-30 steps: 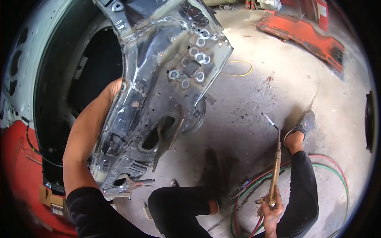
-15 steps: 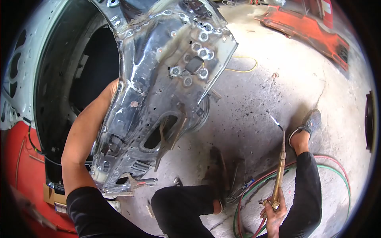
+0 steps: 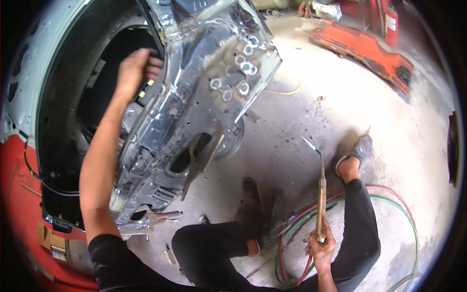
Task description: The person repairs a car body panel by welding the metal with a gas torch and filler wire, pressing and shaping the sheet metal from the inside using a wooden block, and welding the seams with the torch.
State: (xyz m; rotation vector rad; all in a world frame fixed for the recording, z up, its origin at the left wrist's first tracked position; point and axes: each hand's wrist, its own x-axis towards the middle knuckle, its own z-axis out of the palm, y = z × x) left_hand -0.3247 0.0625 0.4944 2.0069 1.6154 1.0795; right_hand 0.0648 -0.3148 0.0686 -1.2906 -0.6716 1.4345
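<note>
My right hand (image 3: 322,249) is wrapped round the valve end of a brass gas torch (image 3: 321,194). A small white flame (image 3: 308,144) burns at the torch's bent tip, above the concrete floor. On the other side, my left hand (image 3: 134,73) is raised at the inner edge of a bare, weld-marked car body panel (image 3: 194,97). Its fingers are loosely bent and somewhat apart, with nothing seen in them; whether they touch the panel edge I cannot tell. Locking pliers (image 3: 158,217) are clamped at the panel's lower end.
Red and green hoses (image 3: 411,214) loop over the floor around my right leg. An orange floor jack (image 3: 362,48) and a red fire extinguisher (image 3: 391,28) stand at the back right. A cardboard box (image 3: 51,239) lies at lower left. A yellow cord (image 3: 287,91) trails beyond the panel.
My left hand has come up from behind the panel's edge and now shows over the dark opening. The torch, still alight in my right hand, appears further left as the view shifts.
</note>
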